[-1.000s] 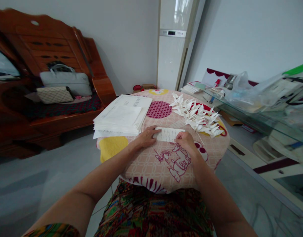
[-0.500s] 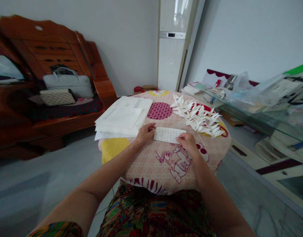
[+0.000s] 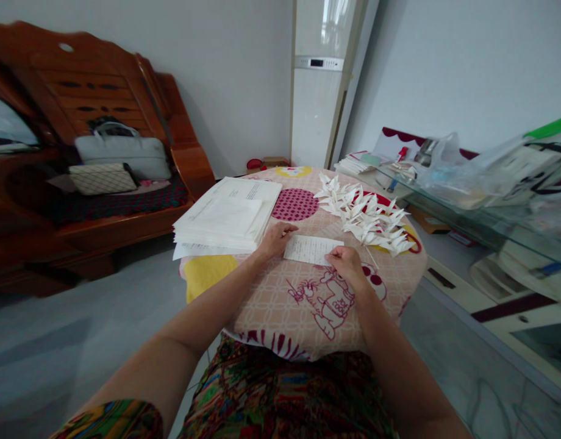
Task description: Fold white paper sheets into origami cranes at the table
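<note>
Fingers first: your left hand [image 3: 274, 241] has its fingers [image 3: 286, 230] close together, laid down on the left end of the slip [image 3: 313, 249] and not wrapped round anything as far as I can see. Your right hand [image 3: 347, 264] is bunched up at the slip's near right corner, fingertips [image 3: 332, 257] touching the edge. Pinching or just pressing? Can't tell from this angle. My guess is that a hand at each end pins the slip flat so it doesn't skate on the cloth [image 3: 308, 305]. So the slip lies right between your two sets of fingers, written side up. Just left of your left fingers sits the stack [image 3: 225, 216] of sheets. Beyond your right fingers, near but apart, are the folded white pieces [image 3: 367, 216]. Further right again, well apart, is a glass shelf [image 3: 468, 213].
</note>
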The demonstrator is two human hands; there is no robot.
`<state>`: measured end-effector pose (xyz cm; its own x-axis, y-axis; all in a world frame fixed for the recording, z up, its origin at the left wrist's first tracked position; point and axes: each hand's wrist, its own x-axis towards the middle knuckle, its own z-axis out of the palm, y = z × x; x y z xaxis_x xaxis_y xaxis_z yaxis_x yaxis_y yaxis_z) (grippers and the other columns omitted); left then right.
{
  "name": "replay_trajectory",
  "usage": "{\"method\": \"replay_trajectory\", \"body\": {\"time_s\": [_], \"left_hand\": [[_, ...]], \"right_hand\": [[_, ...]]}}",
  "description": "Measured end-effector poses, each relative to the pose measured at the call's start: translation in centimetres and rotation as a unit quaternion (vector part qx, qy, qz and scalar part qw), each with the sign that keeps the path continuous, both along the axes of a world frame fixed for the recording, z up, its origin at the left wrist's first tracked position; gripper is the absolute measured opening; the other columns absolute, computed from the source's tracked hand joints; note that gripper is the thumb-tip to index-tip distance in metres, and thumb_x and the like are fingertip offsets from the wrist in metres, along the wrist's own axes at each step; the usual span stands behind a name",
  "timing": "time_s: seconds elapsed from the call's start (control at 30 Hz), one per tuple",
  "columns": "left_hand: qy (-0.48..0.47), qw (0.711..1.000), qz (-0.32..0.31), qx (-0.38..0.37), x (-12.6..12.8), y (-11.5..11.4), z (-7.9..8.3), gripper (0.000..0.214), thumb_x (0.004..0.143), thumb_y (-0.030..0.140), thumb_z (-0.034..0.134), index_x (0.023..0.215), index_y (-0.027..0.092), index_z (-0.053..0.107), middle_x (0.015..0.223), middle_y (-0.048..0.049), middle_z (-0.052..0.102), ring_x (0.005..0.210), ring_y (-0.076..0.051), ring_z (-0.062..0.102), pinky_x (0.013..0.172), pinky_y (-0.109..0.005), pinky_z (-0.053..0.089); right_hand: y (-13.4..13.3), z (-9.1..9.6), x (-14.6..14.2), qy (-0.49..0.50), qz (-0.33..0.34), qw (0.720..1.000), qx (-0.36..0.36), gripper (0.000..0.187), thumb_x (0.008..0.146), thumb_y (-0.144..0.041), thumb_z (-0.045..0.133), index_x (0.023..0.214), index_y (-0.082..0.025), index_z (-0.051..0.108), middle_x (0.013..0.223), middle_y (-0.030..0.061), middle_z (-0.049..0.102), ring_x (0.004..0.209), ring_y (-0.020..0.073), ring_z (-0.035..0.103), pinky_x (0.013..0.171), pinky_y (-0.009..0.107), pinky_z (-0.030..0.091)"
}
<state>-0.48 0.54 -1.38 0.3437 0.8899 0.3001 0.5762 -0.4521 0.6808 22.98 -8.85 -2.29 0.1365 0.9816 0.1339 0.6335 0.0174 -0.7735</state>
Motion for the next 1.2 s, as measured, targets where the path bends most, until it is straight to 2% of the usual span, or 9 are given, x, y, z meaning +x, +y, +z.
{"method": "replay_trajectory", "body": {"time_s": [0.2, 0.4, 0.6, 0.77, 0.87, 0.93, 1.0, 1.1, 1.2], "left_hand": [[-0.056, 0.997, 0.008, -0.057, -0.2, 0.3, 0.3, 0.032, 0.085, 0.015, 0.056, 0.113, 0.012, 0.072, 0.115, -0.0111, 0.074, 0.102, -0.02, 0.069, 0.094, -0.032, 0.055], [0.007, 0.999, -0.01, -0.04, 0.2, 0.4, 0.7, 0.037, 0.087, 0.013, 0.05, 0.115, 0.014, 0.074, 0.11, -0.008, 0.076, 0.105, -0.021, 0.069, 0.101, -0.035, 0.051], [-0.02, 0.999, -0.019, -0.021, -0.2, 0.2, 0.7, 0.041, 0.085, 0.021, 0.056, 0.123, 0.014, 0.07, 0.092, -0.0057, 0.073, 0.084, -0.017, 0.066, 0.083, -0.029, 0.051], [-0.105, 0.992, -0.039, -0.063, -0.8, -0.4, 0.5, 0.056, 0.073, 0.024, 0.07, 0.128, 0.012, 0.065, 0.063, 0.0054, 0.052, 0.058, -0.01, 0.049, 0.059, -0.023, 0.041], [-0.158, 0.982, -0.052, -0.087, -0.6, -1.5, 1.0, 0.062, 0.071, 0.024, 0.073, 0.13, 0.01, 0.061, 0.06, 0.0076, 0.047, 0.055, -0.01, 0.047, 0.055, -0.022, 0.038], [-0.164, 0.98, -0.085, -0.07, -0.2, -2.8, 1.9, 0.045, 0.073, 0.026, 0.072, 0.115, 0.01, 0.068, 0.069, 0.0025, 0.059, 0.063, -0.012, 0.054, 0.061, -0.023, 0.044], [-0.117, 0.988, -0.102, -0.006, 0.2, -4.5, 3.1, 0.024, 0.079, 0.03, 0.069, 0.096, 0.013, 0.072, 0.074, -0.0007, 0.064, 0.069, -0.014, 0.058, 0.068, -0.025, 0.047], [-0.068, 0.989, -0.097, 0.088, 0.7, -7.2, 4.9, 0.021, 0.087, 0.032, 0.062, 0.092, 0.016, 0.073, 0.084, -0.0056, 0.07, 0.08, -0.018, 0.063, 0.078, -0.029, 0.05], [-0.051, 0.981, -0.144, 0.117, 0.9, -9.0, 6.2, 0.024, 0.091, 0.035, 0.059, 0.099, 0.019, 0.075, 0.089, -0.0072, 0.073, 0.087, -0.02, 0.066, 0.083, -0.032, 0.052]], "right_hand": [[0.0, 0.0, -0.1, 0.003, -0.003, 1.0, -0.006, 0.017, 0.073, -0.032, 0.062, 0.059, -0.021, 0.059, 0.05, -0.0023, 0.055, 0.052, 0.0156, 0.053, 0.052, 0.025, 0.038], [-0.1, 0.2, -0.2, -0.003, -0.007, 1.0, -0.005, 0.018, 0.073, -0.032, 0.061, 0.059, -0.021, 0.06, 0.051, -0.0015, 0.057, 0.053, 0.0158, 0.054, 0.053, 0.026, 0.038], [0.0, 0.3, -0.1, -0.014, -0.005, 1.0, 0.004, 0.016, 0.071, -0.031, 0.061, 0.059, -0.021, 0.062, 0.051, -0.0014, 0.058, 0.054, 0.0159, 0.054, 0.055, 0.026, 0.039], [0.1, 0.1, -0.1, -0.02, -0.004, 1.0, 0.0, 0.016, 0.071, -0.03, 0.062, 0.058, -0.021, 0.061, 0.052, -0.001, 0.059, 0.054, 0.0163, 0.055, 0.055, 0.027, 0.04], [-0.2, 0.2, -0.4, -0.019, -0.03, 0.999, 0.033, 0.012, 0.071, -0.028, 0.062, 0.063, -0.02, 0.064, 0.057, 0.0013, 0.064, 0.057, 0.0183, 0.059, 0.058, 0.028, 0.044], [-0.7, 0.6, -0.8, -0.014, -0.065, 0.992, 0.112, 0.012, 0.074, -0.026, 0.06, 0.077, -0.018, 0.069, 0.069, 0.0049, 0.07, 0.063, 0.0196, 0.062, 0.063, 0.03, 0.049], [-1.4, 1.7, -1.3, -0.026, -0.076, 0.974, 0.212, 0.032, 0.075, -0.022, 0.058, 0.104, -0.016, 0.07, 0.094, 0.0103, 0.074, 0.065, 0.0189, 0.063, 0.068, 0.032, 0.052], [-2.3, 3.9, -2.0, -0.06, 0.0, 0.954, 0.293, 0.056, 0.074, -0.011, 0.053, 0.128, -0.018, 0.062, 0.13, 0.0147, 0.064, 0.077, 0.018, 0.065, 0.074, 0.031, 0.054], [-2.6, 5.6, -2.2, -0.086, 0.083, 0.961, 0.25, 0.04, 0.07, -0.008, 0.053, 0.103, -0.019, 0.072, 0.099, 0.008, 0.074, 0.076, 0.0181, 0.065, 0.07, 0.028, 0.053]]}}
